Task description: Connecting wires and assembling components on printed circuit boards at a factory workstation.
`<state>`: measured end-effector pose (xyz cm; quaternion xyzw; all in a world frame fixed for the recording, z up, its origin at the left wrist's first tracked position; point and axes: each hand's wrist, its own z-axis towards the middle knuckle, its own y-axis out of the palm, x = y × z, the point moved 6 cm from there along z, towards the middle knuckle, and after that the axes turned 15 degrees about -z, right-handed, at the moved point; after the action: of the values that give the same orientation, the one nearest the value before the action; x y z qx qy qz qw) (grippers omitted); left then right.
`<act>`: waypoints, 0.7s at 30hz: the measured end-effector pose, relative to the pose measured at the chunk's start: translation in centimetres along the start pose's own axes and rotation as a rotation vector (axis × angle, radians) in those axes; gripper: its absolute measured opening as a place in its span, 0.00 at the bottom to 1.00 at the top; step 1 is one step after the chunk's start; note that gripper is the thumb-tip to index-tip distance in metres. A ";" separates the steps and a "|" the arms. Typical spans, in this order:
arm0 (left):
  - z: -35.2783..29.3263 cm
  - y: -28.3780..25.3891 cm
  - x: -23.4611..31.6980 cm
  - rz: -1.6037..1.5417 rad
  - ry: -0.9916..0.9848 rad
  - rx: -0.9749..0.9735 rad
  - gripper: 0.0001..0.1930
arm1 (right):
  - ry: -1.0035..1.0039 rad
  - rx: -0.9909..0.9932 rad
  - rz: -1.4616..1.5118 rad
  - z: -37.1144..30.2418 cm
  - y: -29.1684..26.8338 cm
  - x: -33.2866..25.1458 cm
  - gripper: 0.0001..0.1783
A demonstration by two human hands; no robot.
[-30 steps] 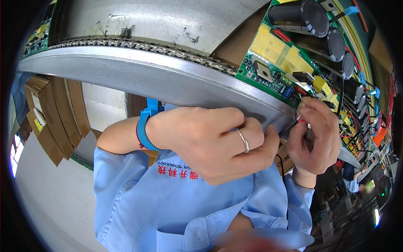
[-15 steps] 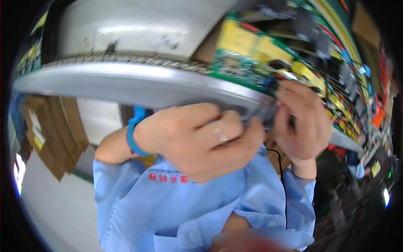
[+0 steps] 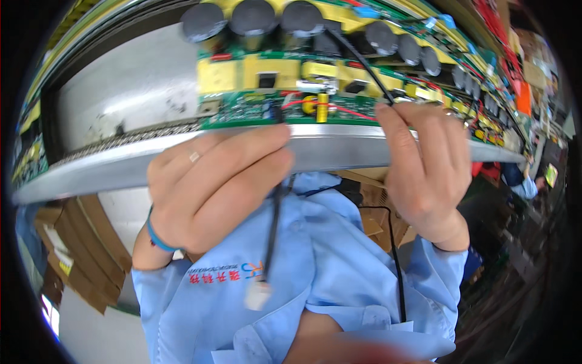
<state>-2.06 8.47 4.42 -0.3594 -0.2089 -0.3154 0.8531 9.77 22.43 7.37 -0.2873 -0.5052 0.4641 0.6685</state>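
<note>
My left hand [image 3: 218, 182], a blue band on its wrist and a ring on a finger, pinches a black cable [image 3: 277, 224] just off the board edge. The cable's lower end hangs over my blue shirt with a white plug [image 3: 259, 295] on it. Over the metal rail, my right hand [image 3: 427, 170] is closed at the fingertips on another black cable [image 3: 364, 60] that slants down across the board. A thin red wire [image 3: 339, 109] runs to its thumb. Behind both hands lies a green circuit board [image 3: 242, 112] with yellow blocks and small parts.
Large black round capacitors [image 3: 253, 21] stand along the board. The silver rail [image 3: 339, 145] borders the work in front. At left are a bare metal panel [image 3: 130, 79] and folded cardboard [image 3: 91, 242]. Another person's blue sleeve [image 3: 524, 187] shows far right.
My hands, close together at the rail before, are now apart, the left further left. The white plug and cable now hang in sight. The view has shifted, showing more of the board.
</note>
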 end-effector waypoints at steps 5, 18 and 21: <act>1.4 0.7 0.0 0.002 -0.112 0.062 0.14 | 0.002 0.126 -0.011 1.0 -0.2 -0.2 0.16; 0.9 2.9 -0.1 0.004 -0.076 0.198 0.15 | 0.176 0.214 0.510 4.1 3.1 0.2 0.19; 1.0 3.4 -0.4 -0.015 -0.102 0.234 0.12 | 0.213 0.209 0.498 4.2 3.3 0.1 0.19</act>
<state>-0.14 11.21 3.25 -0.2714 -0.2900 -0.2767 0.8750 4.73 23.48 6.01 -0.3790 -0.2953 0.6306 0.6095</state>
